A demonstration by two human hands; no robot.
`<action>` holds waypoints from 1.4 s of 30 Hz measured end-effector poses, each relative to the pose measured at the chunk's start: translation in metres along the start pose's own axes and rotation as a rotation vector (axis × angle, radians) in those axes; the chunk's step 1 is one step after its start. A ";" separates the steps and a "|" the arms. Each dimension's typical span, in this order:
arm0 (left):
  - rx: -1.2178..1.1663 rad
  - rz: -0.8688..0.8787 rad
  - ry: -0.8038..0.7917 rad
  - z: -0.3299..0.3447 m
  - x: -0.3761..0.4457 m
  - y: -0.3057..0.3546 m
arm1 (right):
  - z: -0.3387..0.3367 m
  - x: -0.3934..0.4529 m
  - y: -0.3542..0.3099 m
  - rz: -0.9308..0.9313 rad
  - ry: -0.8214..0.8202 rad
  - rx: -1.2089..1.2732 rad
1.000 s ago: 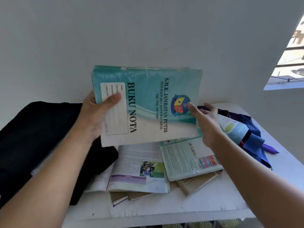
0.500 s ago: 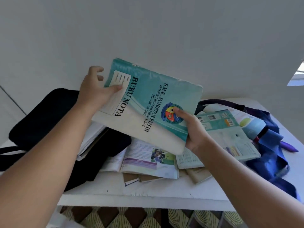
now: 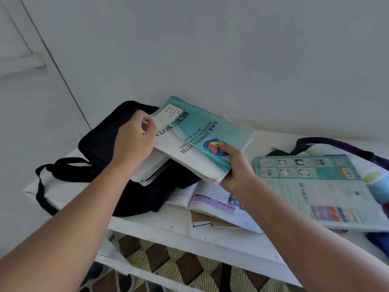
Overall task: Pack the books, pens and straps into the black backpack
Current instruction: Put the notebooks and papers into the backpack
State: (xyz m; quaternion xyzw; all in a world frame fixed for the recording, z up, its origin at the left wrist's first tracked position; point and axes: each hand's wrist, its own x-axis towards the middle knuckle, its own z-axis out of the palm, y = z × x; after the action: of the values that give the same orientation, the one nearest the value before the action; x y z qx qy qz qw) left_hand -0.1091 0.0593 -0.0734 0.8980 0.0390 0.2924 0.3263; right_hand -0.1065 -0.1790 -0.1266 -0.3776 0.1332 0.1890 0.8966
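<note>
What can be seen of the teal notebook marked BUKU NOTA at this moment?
The BUKU NOTA notebook is a thin, soft-covered book, teal above and white below, with a white name label, black lettering and a round crest. It is tilted, its label end at the mouth of the black backpack. The left hand holds the label end; the right hand grips the other end, thumb on the crest.

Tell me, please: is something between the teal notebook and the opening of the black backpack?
Nothing visible blocks it. The teal notebook is tilted over the black backpack, where white books already stick out. The left hand is at the opening.
</note>
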 end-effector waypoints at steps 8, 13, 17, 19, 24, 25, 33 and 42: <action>0.425 -0.061 -0.199 0.013 0.015 -0.064 | -0.021 0.004 0.015 0.053 0.067 -0.093; 0.650 -0.175 -0.355 0.030 0.038 -0.074 | -0.040 0.000 0.002 0.075 0.106 -0.144; 0.696 -0.137 -0.357 0.041 0.045 -0.093 | -0.039 -0.001 0.002 0.071 0.139 -0.173; 0.678 -0.064 -0.274 0.041 0.052 -0.098 | -0.036 0.001 0.001 0.065 0.148 -0.179; 0.641 0.048 -0.125 0.021 0.079 -0.092 | -0.013 0.014 -0.001 0.085 0.161 -0.226; 0.641 0.067 -0.115 0.016 0.085 -0.091 | -0.003 0.017 0.000 0.089 0.167 -0.231; 0.578 0.148 -0.154 -0.015 0.102 -0.080 | 0.098 0.068 0.035 0.140 0.239 -0.175; 0.546 0.183 -0.219 -0.023 0.093 -0.079 | 0.176 0.134 0.107 0.183 0.231 -0.252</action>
State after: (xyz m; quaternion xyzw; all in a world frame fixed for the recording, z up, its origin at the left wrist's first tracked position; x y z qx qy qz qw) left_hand -0.0347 0.1587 -0.0611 0.9785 -0.0004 0.2008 0.0474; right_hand -0.0172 0.0503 -0.1250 -0.4924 0.2445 0.2404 0.8000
